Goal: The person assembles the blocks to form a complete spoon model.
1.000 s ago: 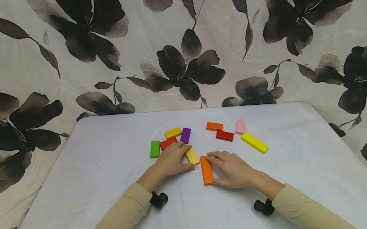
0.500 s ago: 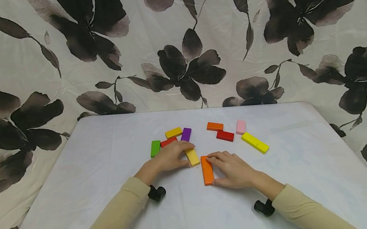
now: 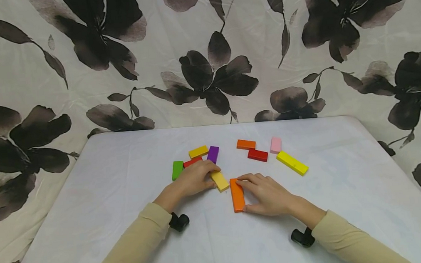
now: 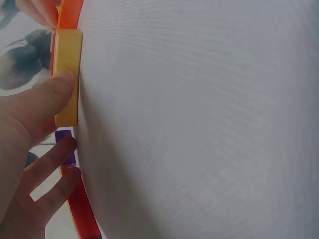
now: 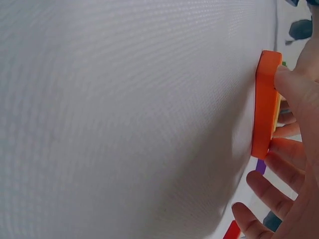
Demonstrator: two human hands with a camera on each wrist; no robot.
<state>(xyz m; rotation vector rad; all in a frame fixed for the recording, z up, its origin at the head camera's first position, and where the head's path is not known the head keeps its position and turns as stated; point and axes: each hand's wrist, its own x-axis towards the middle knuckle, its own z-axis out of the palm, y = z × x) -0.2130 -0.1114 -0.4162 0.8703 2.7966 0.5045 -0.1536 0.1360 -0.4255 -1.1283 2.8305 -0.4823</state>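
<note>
On the white table my left hand [image 3: 192, 179] pinches a pale yellow block [image 3: 220, 181]; its thumb presses the block's side in the left wrist view, the index finger partly hidden. To its right, an orange block [image 3: 237, 195] lies lengthwise away from me. My right hand [image 3: 266, 194] grips that block, thumb near its close end and fingertips by its far end. Just beyond the left hand are a purple block [image 3: 213, 154], a red block [image 3: 192, 162] partly covered by the hand, a green block [image 3: 177, 170] and a yellow block [image 3: 198, 151].
Farther right on the table lie a shorter orange block [image 3: 246, 144], another red block [image 3: 257, 155], a pink block [image 3: 275, 145] and a long bright yellow block [image 3: 292, 163]. A flower-patterned cloth [image 3: 144, 62] hangs behind the table's far edge.
My left hand has shifted slightly left, its thumb moving from the pale yellow block's near end towards its left side. That block has turned a little. The right hand and orange block stay put.
</note>
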